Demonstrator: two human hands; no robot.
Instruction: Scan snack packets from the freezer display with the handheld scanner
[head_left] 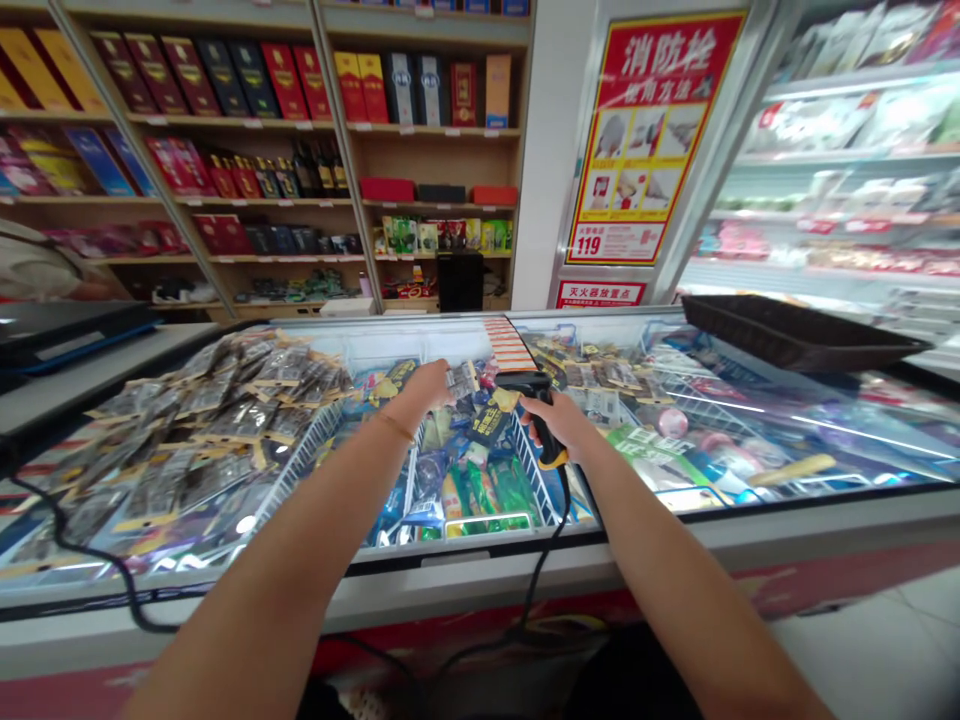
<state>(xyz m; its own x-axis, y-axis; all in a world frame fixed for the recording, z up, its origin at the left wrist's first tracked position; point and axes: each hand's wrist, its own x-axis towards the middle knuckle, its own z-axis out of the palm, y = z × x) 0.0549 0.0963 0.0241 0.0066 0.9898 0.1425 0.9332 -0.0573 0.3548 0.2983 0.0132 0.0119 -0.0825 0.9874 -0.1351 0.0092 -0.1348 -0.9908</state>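
Note:
My right hand is wrapped round the grip of a black and yellow barcode scanner, whose cable hangs down the front of the chest freezer. Pinched in my left hand is a small see-through packet, its contents too small to make out. It is just left of the scanner's head. Both hands are above the freezer's glass top, over baskets of wrapped frozen goods. Just behind the scanner lies a sheet of orange-and-white striped labels. Many similar packets are heaped on the left of the glass.
A dark brown tray rests on the right of the freezer. At the left edge are a dark flat device and part of another person. Shelves of boxes and a red poster stand behind. A black cable loops at left.

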